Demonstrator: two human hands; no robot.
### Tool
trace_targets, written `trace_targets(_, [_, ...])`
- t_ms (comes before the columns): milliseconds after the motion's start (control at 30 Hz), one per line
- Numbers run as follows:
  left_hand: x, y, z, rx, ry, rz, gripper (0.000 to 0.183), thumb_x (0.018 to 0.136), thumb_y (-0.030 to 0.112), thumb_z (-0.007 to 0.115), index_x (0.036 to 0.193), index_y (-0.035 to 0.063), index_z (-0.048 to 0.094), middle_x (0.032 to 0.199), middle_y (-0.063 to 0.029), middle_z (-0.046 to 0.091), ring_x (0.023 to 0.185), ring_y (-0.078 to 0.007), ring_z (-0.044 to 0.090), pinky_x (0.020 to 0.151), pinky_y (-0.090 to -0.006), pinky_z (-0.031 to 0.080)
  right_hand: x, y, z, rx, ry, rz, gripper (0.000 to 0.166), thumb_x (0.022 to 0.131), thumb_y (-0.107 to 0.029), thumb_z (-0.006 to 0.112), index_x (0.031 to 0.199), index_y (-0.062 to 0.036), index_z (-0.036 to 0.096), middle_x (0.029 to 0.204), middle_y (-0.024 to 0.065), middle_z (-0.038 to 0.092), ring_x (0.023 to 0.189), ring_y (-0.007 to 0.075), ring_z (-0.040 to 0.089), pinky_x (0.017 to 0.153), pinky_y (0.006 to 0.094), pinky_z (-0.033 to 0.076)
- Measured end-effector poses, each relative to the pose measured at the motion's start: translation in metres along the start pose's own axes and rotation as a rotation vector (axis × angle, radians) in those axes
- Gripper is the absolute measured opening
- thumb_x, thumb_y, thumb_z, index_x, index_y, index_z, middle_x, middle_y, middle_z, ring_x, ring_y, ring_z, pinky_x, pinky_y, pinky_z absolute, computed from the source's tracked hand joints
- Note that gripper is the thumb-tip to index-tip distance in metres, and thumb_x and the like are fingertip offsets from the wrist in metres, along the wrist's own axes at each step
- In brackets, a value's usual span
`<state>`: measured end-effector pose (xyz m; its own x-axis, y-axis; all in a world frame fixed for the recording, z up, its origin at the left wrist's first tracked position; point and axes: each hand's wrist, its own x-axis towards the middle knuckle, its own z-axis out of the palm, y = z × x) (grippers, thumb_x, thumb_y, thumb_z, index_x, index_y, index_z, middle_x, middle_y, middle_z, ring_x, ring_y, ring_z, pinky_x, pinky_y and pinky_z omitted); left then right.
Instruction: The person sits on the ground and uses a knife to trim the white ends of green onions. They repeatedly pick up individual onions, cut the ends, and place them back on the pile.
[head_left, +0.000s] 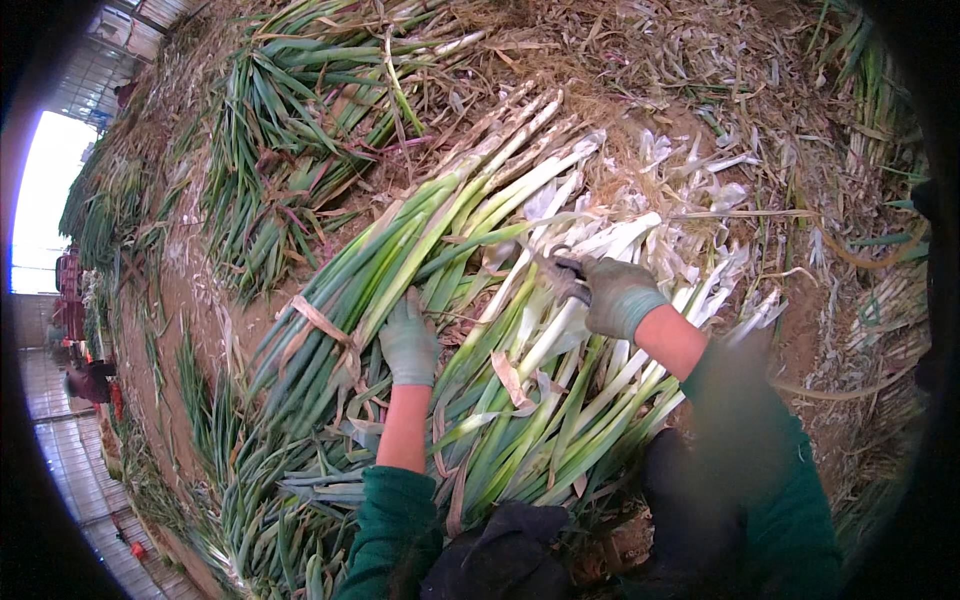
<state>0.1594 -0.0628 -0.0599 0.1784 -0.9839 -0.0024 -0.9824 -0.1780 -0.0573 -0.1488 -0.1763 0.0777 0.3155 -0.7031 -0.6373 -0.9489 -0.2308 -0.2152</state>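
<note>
Leafy green onions with long white stems lie across the ground before me, their roots pointing up and right. My left hand, in a thin gloved covering, rests against their green leaves; its fingertips are partly hidden among them, so its grip is unclear. In my gloved right hand is a dark metal hand tool, perhaps pruning shears, pointing left. Beneath that hand lie peeled onions with bright white stems. A dry leaf band crosses the unpeeled leaves, just left of my left hand.
More green onions lie in a heap at upper left and in another at lower left. Dry husks cover the ground at top and right. A person is at the far left edge, near stacked red crates.
</note>
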Motion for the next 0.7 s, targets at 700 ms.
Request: trace_targets(700, [0.064, -0.005, -0.024, -0.221, -0.297, 0.001, 0.031, 0.077, 0.018, 0.067, 0.104, 0.0044, 0.061, 0.094, -0.0201, 0.069, 0.085, -0.0360, 0.068, 0.074, -0.0468, 0.054, -0.015, -0.041, 0.008, -0.085, -0.134, -0.060, 0.060, 0.078, -0.019, 0.062, 0.135, -0.0059, 0.046, 0.117, 0.0190, 0.064, 0.108, 0.0333, 0.064, 0.092, 0.0403, 0.052])
